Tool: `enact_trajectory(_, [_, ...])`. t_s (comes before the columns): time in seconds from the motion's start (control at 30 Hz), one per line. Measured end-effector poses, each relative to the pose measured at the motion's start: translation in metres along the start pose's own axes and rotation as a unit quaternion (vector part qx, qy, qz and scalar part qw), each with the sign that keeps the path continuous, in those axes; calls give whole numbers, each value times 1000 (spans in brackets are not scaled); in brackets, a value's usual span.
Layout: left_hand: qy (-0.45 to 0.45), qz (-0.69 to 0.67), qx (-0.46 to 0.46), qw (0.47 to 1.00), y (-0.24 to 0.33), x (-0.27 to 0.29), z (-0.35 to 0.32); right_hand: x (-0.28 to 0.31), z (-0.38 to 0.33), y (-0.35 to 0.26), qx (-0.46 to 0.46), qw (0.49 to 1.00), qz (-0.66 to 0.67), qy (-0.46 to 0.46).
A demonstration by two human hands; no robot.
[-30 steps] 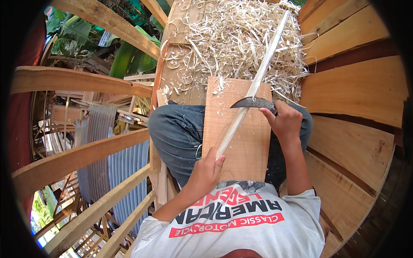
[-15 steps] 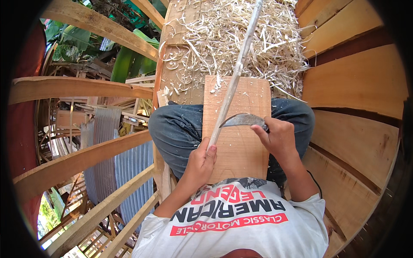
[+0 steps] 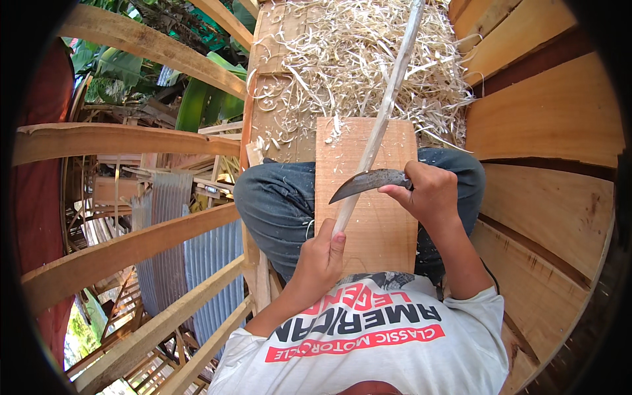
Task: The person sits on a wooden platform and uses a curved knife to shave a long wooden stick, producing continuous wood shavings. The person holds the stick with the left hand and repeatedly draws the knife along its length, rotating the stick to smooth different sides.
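Observation:
My left hand (image 3: 320,258) is closed round the near end of a long pale wooden stick (image 3: 380,129), which slants up and away to the right past the top of the view. In my right hand (image 3: 431,189) is the handle of a knife with a curved dark blade (image 3: 361,184). The blade lies across the stick a short way above my left hand, its tip pointing left. Beneath both, a flat wooden board (image 3: 378,232) rests across my lap between my knees. My fingers hide most of the knife's handle.
Curly wood shavings (image 3: 375,72) are heaped on the plank floor (image 3: 271,99) beyond the board. Wooden rails (image 3: 131,247) run along the left, with corrugated sheets (image 3: 214,270) and scrap wood below. A plank wall (image 3: 546,112) rises close on the right.
The stick's near end and my left hand have shifted slightly right. The knife's blade has turned and now crosses over the stick, its tip reaching past the left side.

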State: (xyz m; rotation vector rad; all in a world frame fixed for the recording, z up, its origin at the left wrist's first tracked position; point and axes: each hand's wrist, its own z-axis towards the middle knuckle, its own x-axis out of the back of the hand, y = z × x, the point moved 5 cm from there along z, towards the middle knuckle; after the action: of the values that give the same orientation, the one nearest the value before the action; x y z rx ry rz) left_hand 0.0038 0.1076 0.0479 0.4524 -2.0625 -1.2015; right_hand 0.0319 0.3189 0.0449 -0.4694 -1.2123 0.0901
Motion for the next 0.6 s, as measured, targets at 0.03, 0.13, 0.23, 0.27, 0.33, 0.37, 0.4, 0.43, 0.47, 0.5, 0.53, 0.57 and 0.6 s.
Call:
enact_trajectory(0.03, [-3,7,2,1000,0,0,-1,0,1,1,3,1000,-5,11])
enact_trajectory(0.13, [-8,21,2,1000,-1,0,-3,3,6,4,22,998,-22,47])
enact_trajectory(0.23, [-15,11,-1,1000,-1,-3,-6,8,16,22,15,996,-47,76])
enact_trajectory(0.27, [-25,3,8,1000,-1,-4,-7,9,18,27,8,995,-56,84])
enact_trajectory(0.33, [-32,-9,14,999,-2,-6,-7,4,16,36,-31,995,-37,85])
enact_trajectory(0.37, [-28,-12,12,999,-2,-7,-7,2,16,42,-46,993,-37,106])
enact_trajectory(0.4, [-26,-15,8,1000,-2,-7,-5,2,19,49,-61,989,-39,129])
enact_trajectory(0.43, [-39,-19,14,999,-4,-9,-9,7,25,74,-184,974,-2,129])
enact_trajectory(0.47, [-54,-22,19,998,-8,-12,-17,15,27,102,-304,944,34,127])
enact_trajectory(0.5, [-70,-25,23,997,-13,-14,-21,31,27,121,-328,934,40,139])
enact_trajectory(0.53, [-78,-40,17,996,-16,-14,-20,41,26,132,-352,922,47,154])
enact_trajectory(0.57, [-85,-55,11,995,-20,-14,-18,42,26,129,-317,934,55,157])
enact_trajectory(0.6, [-90,-70,11,993,-24,-15,-19,42,22,120,-281,945,65,155])
